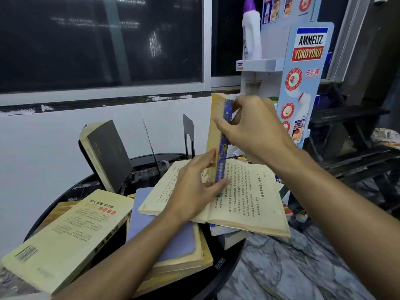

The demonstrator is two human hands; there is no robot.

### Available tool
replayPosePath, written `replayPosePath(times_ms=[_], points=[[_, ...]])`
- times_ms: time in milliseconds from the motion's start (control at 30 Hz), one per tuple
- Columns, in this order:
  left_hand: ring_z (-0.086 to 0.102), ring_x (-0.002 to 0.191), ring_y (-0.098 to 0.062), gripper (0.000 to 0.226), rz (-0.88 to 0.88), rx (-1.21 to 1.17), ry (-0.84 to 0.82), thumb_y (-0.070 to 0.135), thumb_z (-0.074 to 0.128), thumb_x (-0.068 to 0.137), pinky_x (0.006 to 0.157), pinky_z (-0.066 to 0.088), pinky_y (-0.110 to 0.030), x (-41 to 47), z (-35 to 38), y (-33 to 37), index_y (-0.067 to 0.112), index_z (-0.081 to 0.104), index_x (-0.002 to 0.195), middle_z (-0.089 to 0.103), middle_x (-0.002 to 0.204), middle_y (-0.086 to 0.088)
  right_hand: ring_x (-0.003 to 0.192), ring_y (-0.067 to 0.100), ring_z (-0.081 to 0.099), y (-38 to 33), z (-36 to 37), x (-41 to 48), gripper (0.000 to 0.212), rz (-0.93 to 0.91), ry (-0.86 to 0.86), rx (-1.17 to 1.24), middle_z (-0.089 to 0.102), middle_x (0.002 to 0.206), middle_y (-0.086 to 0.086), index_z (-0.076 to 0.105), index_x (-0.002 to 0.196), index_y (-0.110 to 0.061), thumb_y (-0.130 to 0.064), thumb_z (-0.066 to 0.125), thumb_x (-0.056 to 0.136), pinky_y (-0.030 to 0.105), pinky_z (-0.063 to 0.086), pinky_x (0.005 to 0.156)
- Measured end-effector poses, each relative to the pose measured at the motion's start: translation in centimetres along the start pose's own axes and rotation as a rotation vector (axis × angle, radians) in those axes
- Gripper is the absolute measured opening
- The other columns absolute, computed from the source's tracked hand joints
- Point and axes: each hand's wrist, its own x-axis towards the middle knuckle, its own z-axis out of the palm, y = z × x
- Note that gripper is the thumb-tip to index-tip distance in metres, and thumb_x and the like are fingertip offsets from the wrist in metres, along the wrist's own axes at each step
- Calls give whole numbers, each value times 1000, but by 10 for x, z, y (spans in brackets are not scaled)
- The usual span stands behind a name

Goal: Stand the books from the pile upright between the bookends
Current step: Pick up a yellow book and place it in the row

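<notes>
I hold a thin book with a blue patterned spine [223,152] upright above the pile. My right hand [253,126] grips its upper part and my left hand [194,187] holds its lower end. Beneath it lies an open book [244,191] with yellowed pages. Two black bookends stand at the back of the round black table [225,271]: a thin one [149,139] and a wider one [188,135]. A dark grey book [108,154] leans upright to the left of them. A yellow book [65,237] and a lilac book [147,219] lie flat in the pile.
A white wall and dark window are behind the table. A display stand [303,83] with a white bottle [251,31] stands to the right. Dark wooden furniture [350,137] is further right. The marbled floor [292,267] shows at the lower right.
</notes>
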Motion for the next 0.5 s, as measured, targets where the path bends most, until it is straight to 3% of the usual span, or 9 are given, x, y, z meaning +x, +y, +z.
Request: replayPosePath(times_ms=[267, 333, 433, 500], points=[[52, 116, 10, 80, -1, 17, 6, 26, 86, 79, 74, 53, -7, 1, -6, -1, 24, 47, 149, 57, 136, 13, 70, 26, 69, -15, 0, 2, 30, -25, 16, -32, 70, 76, 11, 63, 84, -3, -32, 65, 93, 45, 58, 63], [53, 116, 11, 80, -4, 22, -3, 30, 86, 79, 79, 56, -13, 2, -11, -2, 29, 47, 149, 58, 133, 18, 71, 28, 68, -19, 3, 4, 30, -35, 32, -36, 69, 75, 12, 63, 85, -3, -32, 65, 93, 46, 57, 63], [55, 113, 12, 84, -41, 95, 6, 54, 84, 72, 88, 59, -31, 3, -29, -7, 39, 48, 146, 58, 128, 29, 69, 25, 66, -28, 8, 9, 27, -40, 49, -44, 66, 74, 9, 59, 80, -7, -31, 65, 93, 41, 56, 60], [57, 112, 13, 82, -70, 157, 19, 70, 77, 68, 92, 57, -33, 5, -50, -13, 48, 47, 141, 59, 127, 33, 67, 22, 66, -36, 13, 14, 25, -46, 62, -23, 64, 73, 5, 55, 77, -11, -29, 66, 92, 38, 56, 58]])
